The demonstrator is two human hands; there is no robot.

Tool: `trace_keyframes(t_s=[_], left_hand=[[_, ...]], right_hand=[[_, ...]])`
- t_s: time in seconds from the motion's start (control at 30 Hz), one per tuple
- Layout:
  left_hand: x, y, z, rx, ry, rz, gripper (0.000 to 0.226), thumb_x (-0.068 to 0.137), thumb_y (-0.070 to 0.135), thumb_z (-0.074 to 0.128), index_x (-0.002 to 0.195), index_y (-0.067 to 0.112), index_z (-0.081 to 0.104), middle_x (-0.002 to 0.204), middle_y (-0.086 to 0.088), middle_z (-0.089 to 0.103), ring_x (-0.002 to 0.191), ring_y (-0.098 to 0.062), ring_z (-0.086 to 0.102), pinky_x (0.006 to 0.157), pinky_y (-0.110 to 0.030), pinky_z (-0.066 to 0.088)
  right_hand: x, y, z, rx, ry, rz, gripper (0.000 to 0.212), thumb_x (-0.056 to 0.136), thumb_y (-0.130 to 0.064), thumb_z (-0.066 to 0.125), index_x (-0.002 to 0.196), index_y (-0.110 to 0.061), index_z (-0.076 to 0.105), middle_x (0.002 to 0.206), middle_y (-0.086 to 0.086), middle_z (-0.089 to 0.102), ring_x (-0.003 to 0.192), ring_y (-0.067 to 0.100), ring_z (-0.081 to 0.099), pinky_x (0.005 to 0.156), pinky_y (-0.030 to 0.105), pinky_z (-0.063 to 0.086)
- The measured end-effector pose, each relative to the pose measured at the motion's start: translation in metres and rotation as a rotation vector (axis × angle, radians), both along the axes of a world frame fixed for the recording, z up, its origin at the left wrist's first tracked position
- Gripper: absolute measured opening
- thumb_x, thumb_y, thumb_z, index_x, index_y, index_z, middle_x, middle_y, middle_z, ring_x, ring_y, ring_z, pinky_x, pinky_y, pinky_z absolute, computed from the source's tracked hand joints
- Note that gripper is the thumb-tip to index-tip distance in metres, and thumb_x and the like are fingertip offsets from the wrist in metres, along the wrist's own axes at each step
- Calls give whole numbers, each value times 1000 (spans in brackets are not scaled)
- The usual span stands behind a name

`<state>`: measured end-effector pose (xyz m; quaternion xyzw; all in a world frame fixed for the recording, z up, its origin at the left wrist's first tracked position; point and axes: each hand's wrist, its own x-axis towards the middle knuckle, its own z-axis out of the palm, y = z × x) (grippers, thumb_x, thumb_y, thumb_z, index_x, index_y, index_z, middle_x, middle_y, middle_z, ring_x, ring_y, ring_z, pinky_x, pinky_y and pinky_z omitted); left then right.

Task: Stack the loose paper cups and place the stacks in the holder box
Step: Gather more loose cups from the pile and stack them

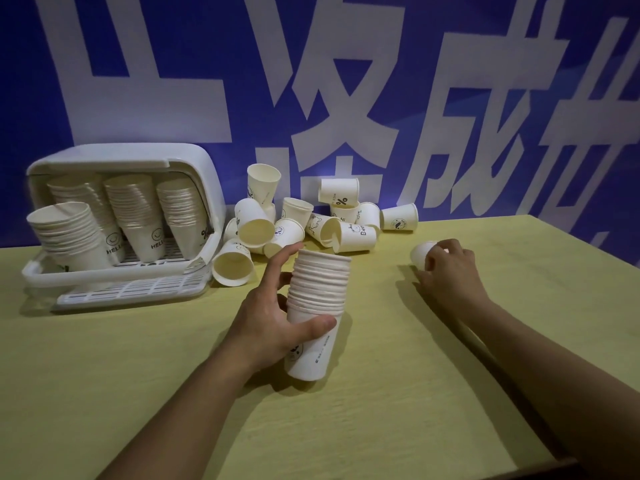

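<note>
The paper cups [294, 216] are being gathered on the yellow counter [381, 427]: a nested stack [317, 306] is being held upright near the middle by the left hand [273, 323], whose thumb and fingers are curled round its lower part, while a single loose cup [423, 255], lying on its side to the right, is being grasped by the right hand [446, 268] with fingers curled over it. The remaining loose cups are lying in a jumbled pile at the back of the counter, just beside the white holder box [194, 161], in which four stacks are already being kept, leaning back with their mouths up. The cups are judged to be very light, thin-walled and easily crushed, so a gentle hold round the wall, below the stiffer rolled rim, is being called for; a stack is stiffer than a single cup but can slide apart if tilted, so it is best taken low, with the bottom cup supported. The long axis of the held stack is running nearly vertical, tilted slightly, with the open mouth pointing up and the base resting near or on the counter. The loose cup's axis is lying roughly level, its closed base pointing to the left, so it will be needing to be turned mouth-up before being nested.
</note>
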<state>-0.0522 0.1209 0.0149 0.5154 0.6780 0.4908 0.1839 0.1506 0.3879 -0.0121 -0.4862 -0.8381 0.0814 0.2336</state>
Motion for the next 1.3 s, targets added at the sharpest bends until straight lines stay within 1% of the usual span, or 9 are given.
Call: trace_keyframes(t_s=[0.23, 0.37, 0.5, 0.63, 0.73, 0.87, 0.97, 1.07, 1.3], left_hand=[[-1, 2, -3, -56, -6, -79, 106, 49, 66, 80, 134, 78, 20, 126, 20, 58, 96, 2, 66, 81, -26, 54], [-1, 1, -5, -91, -16, -130, 109, 51, 64, 81, 141, 73, 21, 126, 19, 59, 107, 3, 63, 94, -37, 57], [-4, 1, -6, -65, -8, -87, 110, 51, 67, 80, 143, 72, 18, 126, 16, 62, 109, -4, 65, 96, -44, 56], [-6, 3, -7, 4, -19, -9, 112, 52, 67, 78, 144, 70, 15, 125, 17, 61, 104, -1, 65, 93, -39, 56], [-9, 4, -6, 68, -35, 90, 115, 52, 68, 77, 143, 73, 7, 123, 27, 54, 107, 6, 59, 90, -35, 54], [-12, 4, -7, 81, 40, 144, 114, 63, 51, 90, 140, 77, 10, 117, 37, 50, 94, 20, 59, 89, -36, 55], [-14, 6, -8, 96, 22, 197, 106, 67, 44, 90, 140, 72, 18, 117, 29, 54, 90, 20, 58, 82, -32, 54], [-17, 6, -7, 102, 19, 229, 104, 65, 45, 91, 141, 67, 22, 118, 25, 57, 87, 17, 61, 79, -29, 54], [-15, 4, -4, 34, -8, 186, 106, 49, 70, 77, 138, 75, 19, 118, 27, 56, 89, -1, 68, 85, -45, 60]], right_hand=[[-43, -47, 29, -358, 864, 239, 68, 88, -25, 75, 143, -31, 36, 134, -5, 44, 106, 17, 59, 68, 23, 59], [-72, -90, 49, -532, 1076, 432, 78, 92, -22, 68, 150, -50, 24, 138, -10, 41, 116, 19, 57, 81, 33, 60], [-87, -118, 48, -564, 893, 620, 72, 93, -16, 64, 133, -66, 32, 130, -18, 45, 109, 16, 60, 80, 39, 62], [-87, -120, 49, -524, 846, 561, 23, 95, -33, 61, 117, -37, 57, 123, -10, 59, 100, 11, 64, 87, 41, 58], [-83, -126, 41, -445, 752, 611, 39, 92, -53, 52, 123, -34, 66, 126, -14, 64, 114, 5, 60, 99, 38, 52], [-85, -118, 37, -377, 633, 670, 41, 99, -47, 45, 137, -37, 57, 133, -19, 60, 118, -7, 55, 96, 20, 49], [-99, -75, 39, -229, 591, 416, 34, 102, -27, 53, 135, -30, 59, 121, -19, 61, 108, 0, 60, 86, 23, 48], [-111, -25, 28, -116, 278, 209, 50, 93, -11, 62, 141, -23, 53, 135, -1, 61, 122, 22, 55, 97, 35, 45], [-125, 27, 5, 98, -234, 150, 69, 91, -11, 61, 152, -26, 33, 152, 1, 44, 139, 30, 35, 110, 50, 34]])
